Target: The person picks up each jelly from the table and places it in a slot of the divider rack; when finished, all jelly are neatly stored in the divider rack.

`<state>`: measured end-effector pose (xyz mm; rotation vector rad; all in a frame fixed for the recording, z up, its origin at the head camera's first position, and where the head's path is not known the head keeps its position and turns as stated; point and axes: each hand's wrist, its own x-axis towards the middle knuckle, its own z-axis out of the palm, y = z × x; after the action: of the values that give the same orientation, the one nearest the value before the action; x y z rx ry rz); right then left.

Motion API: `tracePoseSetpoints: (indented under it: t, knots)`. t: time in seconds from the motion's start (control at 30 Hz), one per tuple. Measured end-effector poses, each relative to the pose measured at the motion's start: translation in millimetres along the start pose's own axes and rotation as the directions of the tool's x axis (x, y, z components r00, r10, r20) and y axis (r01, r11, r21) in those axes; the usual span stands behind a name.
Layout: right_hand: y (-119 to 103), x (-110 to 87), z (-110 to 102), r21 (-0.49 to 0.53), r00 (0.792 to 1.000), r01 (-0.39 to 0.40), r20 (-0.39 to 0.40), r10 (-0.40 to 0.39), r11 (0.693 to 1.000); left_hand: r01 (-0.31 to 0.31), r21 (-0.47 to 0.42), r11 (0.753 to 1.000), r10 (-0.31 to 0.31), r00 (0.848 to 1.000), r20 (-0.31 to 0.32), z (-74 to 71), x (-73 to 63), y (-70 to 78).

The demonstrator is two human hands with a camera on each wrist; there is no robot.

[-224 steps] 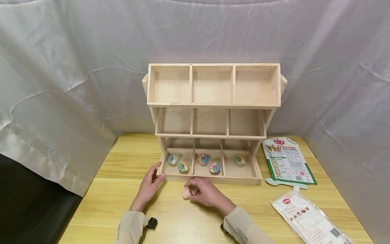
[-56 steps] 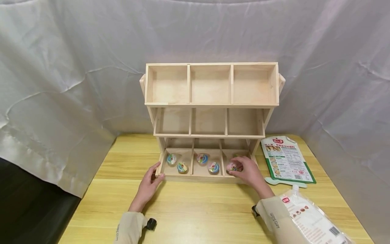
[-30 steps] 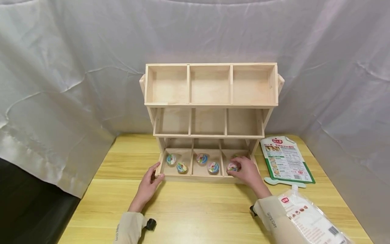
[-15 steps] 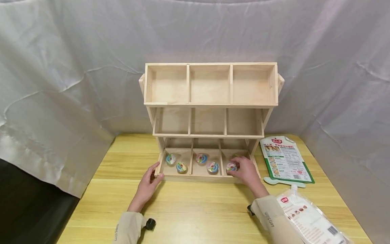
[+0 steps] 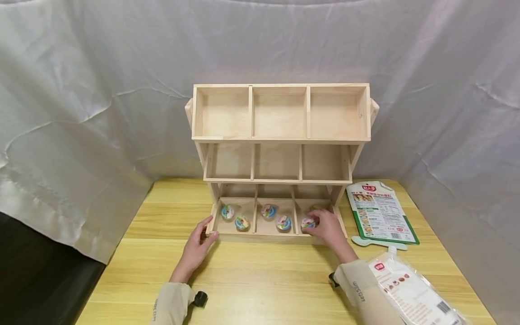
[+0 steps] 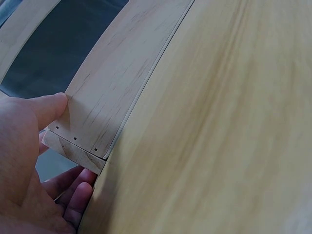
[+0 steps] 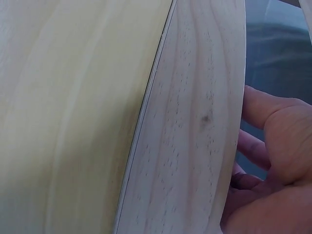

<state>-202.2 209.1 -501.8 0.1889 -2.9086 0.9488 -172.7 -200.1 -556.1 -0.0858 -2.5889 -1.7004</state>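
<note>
A three-tier wooden rack stands on the table, each tier split into three compartments. My left hand holds the front left corner of its bottom tray. In the left wrist view the thumb lies on the front board and the fingers curl round the side. My right hand pinches a small jelly cup in the bottom right compartment. Behind that hand another jelly cup is mostly hidden. Two cups sit in the left compartment, one of them a yellow-lidded jelly cup. The middle compartment holds two more, including a blue-rimmed jelly cup.
To the right of the rack lies a green-edged printed food pouch with a pale green spoon-shaped thing at its lower edge. A clear-and-white spouted pouch lies nearer, beside the right sleeve. Grey curtains surround the wooden table.
My right hand has carried the jelly cup from the table before the rack into the bottom right compartment. Over the last second it has barely moved. The left hand stays put.
</note>
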Motion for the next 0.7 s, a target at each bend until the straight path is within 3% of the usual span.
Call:
tracePoseSetpoints:
  t: [0.23, 0.7]
  knots:
    - [0.2, 1.3, 0.5, 0.038, 0.998, -0.056, 0.037, 0.055, 0.998, -0.009, -0.014, 1.0, 0.009, 1.0, 0.008, -0.7, 1.8, -5.4]
    - [1.8, 1.1, -0.7, 0.065, 0.997, -0.066, 0.036, 0.064, 0.996, 0.001, 0.005, 1.0, -0.001, 1.0, 0.005, -1.6, -0.4, 2.3]
